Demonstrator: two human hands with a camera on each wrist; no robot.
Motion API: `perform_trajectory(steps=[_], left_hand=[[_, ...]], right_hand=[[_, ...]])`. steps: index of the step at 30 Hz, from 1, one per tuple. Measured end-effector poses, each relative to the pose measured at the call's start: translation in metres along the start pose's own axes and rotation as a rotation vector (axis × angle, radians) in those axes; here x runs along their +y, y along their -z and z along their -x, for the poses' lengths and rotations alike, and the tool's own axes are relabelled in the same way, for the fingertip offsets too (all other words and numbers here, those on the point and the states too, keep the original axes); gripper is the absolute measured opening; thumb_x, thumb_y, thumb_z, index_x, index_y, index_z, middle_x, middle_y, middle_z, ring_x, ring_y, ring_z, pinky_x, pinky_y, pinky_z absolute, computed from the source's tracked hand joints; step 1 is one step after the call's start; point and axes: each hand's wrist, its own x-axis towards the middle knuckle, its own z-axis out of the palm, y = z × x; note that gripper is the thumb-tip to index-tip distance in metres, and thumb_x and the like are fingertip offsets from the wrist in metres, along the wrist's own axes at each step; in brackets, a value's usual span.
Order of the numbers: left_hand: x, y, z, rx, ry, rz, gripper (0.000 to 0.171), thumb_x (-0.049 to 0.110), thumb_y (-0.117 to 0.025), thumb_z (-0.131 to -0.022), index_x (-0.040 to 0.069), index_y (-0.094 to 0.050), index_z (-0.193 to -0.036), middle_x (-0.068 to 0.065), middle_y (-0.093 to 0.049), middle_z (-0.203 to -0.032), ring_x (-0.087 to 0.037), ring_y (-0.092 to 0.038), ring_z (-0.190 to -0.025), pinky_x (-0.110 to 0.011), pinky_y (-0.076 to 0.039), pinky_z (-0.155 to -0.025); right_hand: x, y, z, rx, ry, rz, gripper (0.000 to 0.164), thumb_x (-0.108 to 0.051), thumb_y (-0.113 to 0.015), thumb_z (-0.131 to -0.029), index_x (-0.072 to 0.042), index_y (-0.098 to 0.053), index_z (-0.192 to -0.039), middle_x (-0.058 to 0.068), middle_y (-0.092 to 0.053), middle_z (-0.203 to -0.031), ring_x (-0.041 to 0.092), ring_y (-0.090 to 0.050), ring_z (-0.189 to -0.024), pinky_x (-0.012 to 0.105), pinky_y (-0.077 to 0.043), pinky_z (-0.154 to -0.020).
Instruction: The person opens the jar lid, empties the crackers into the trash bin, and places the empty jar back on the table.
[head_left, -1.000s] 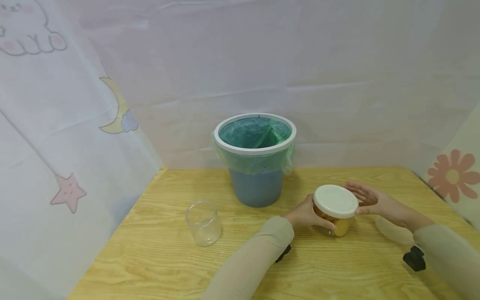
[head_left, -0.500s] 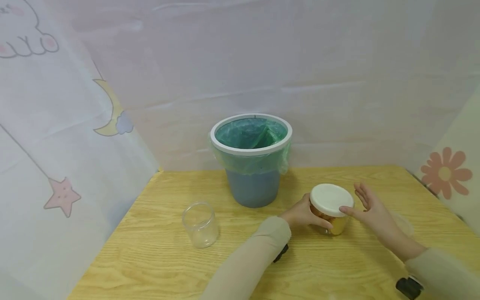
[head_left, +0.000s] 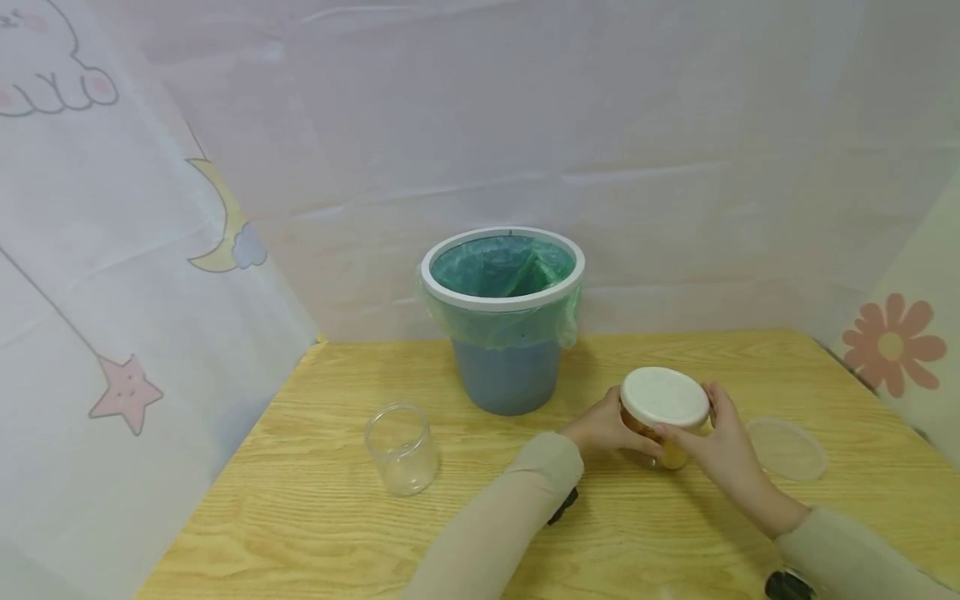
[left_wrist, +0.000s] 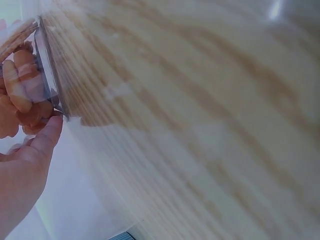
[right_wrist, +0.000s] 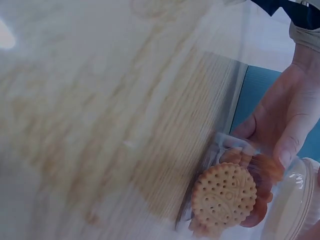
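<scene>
A clear jar with round biscuits and other brown pieces inside stands on the table, right of centre in the head view. Its white lid sits on top. My left hand grips the jar's side from the left, thumb across the front. On the right, my right hand holds the lid's rim between thumb and fingers. The left wrist view shows brown pieces through the jar wall. Part of the jar is hidden by both hands.
Behind the jar stands a blue bin with a white rim and green liner. An open clear jar is at the left. A flat translucent disc lies to the right on the wooden table.
My right hand has come off the jar's right side with fingers spread, then closed on the lid's rim from nearer the front. The left hand keeps its grip on the jar.
</scene>
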Motion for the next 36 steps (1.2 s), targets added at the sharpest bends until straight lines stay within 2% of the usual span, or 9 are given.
perform_trajectory(steps=[5,12,19,22,25,26,29,32,36], left_hand=[[0.005,-0.001,0.003,0.003,-0.004,-0.012,0.079,-0.019,-0.075,-0.072,0.010,-0.045,-0.138,0.012,-0.056,-0.121,-0.001,-0.054,-0.110,-0.021,-0.045,-0.094],[0.021,-0.003,0.012,0.017,-0.008,-0.059,0.078,-0.018,-0.075,-0.073,0.007,-0.043,-0.140,0.013,-0.055,-0.121,0.002,-0.051,-0.110,-0.019,-0.042,-0.095],[0.022,-0.004,0.012,0.027,0.006,-0.083,0.078,-0.017,-0.075,-0.074,0.008,-0.043,-0.140,0.014,-0.054,-0.121,0.002,-0.051,-0.111,-0.019,-0.041,-0.095],[0.016,-0.003,0.008,0.014,-0.001,-0.074,0.079,-0.017,-0.076,-0.073,0.008,-0.044,-0.140,0.012,-0.055,-0.124,0.001,-0.051,-0.111,-0.020,-0.041,-0.096],[0.011,-0.003,0.005,0.010,-0.005,-0.085,0.080,-0.017,-0.077,-0.072,0.009,-0.044,-0.140,0.013,-0.055,-0.124,0.001,-0.051,-0.112,-0.020,-0.041,-0.097],[0.010,-0.003,0.004,0.009,-0.006,-0.089,0.080,-0.017,-0.077,-0.072,0.009,-0.044,-0.140,0.013,-0.055,-0.124,0.002,-0.051,-0.112,-0.020,-0.041,-0.097],[0.008,-0.003,0.003,0.020,0.000,-0.108,0.080,-0.016,-0.078,-0.072,0.009,-0.044,-0.140,0.014,-0.054,-0.123,0.002,-0.051,-0.111,-0.019,-0.040,-0.097],[0.008,-0.002,0.004,0.033,0.014,-0.110,0.080,-0.016,-0.078,-0.072,0.010,-0.045,-0.140,0.015,-0.055,-0.121,0.002,-0.051,-0.111,-0.019,-0.040,-0.097],[0.010,-0.001,0.006,0.053,0.038,-0.126,0.078,-0.014,-0.078,-0.072,0.012,-0.046,-0.139,0.017,-0.055,-0.120,0.003,-0.051,-0.109,-0.019,-0.040,-0.096]], right_hand=[[0.000,0.004,-0.002,-0.015,-0.014,0.013,0.102,-0.014,-0.073,-0.089,0.016,0.006,-0.146,0.044,-0.003,-0.148,0.057,-0.002,-0.137,0.069,-0.010,-0.106],[0.011,0.015,-0.010,-0.092,0.054,0.005,0.094,-0.013,-0.074,-0.088,0.013,-0.007,-0.149,0.039,-0.013,-0.150,0.055,-0.007,-0.138,0.067,-0.011,-0.106],[0.021,0.029,-0.018,-0.189,0.053,0.005,0.097,-0.009,-0.071,-0.089,0.010,0.002,-0.150,0.036,-0.009,-0.153,0.056,-0.013,-0.136,0.067,-0.019,-0.103],[0.026,0.037,-0.022,-0.239,0.095,0.031,0.094,-0.007,-0.070,-0.090,0.010,0.001,-0.150,0.036,-0.012,-0.153,0.057,-0.019,-0.133,0.041,-0.034,-0.108],[0.032,0.046,-0.027,-0.303,0.134,0.031,0.091,-0.005,-0.067,-0.092,0.009,0.001,-0.151,0.036,-0.012,-0.153,0.057,-0.019,-0.132,0.011,-0.039,-0.091],[0.034,0.049,-0.029,-0.321,0.146,0.026,0.091,-0.004,-0.067,-0.092,0.009,0.000,-0.151,0.036,-0.012,-0.152,0.053,-0.020,-0.135,0.005,-0.036,-0.086],[0.039,0.054,-0.034,-0.379,0.181,-0.012,0.088,0.000,-0.065,-0.092,0.008,-0.001,-0.151,0.035,-0.011,-0.154,0.019,-0.028,-0.141,0.007,-0.038,-0.086],[0.043,0.057,-0.040,-0.424,0.230,-0.034,0.085,0.003,-0.063,-0.091,0.008,-0.004,-0.151,0.017,-0.016,-0.159,-0.013,-0.030,-0.126,0.010,-0.040,-0.087],[0.047,0.059,-0.045,-0.485,0.265,-0.057,0.082,0.003,-0.060,-0.093,0.004,-0.004,-0.153,-0.005,-0.016,-0.158,-0.020,-0.029,-0.123,0.014,-0.042,-0.088]])
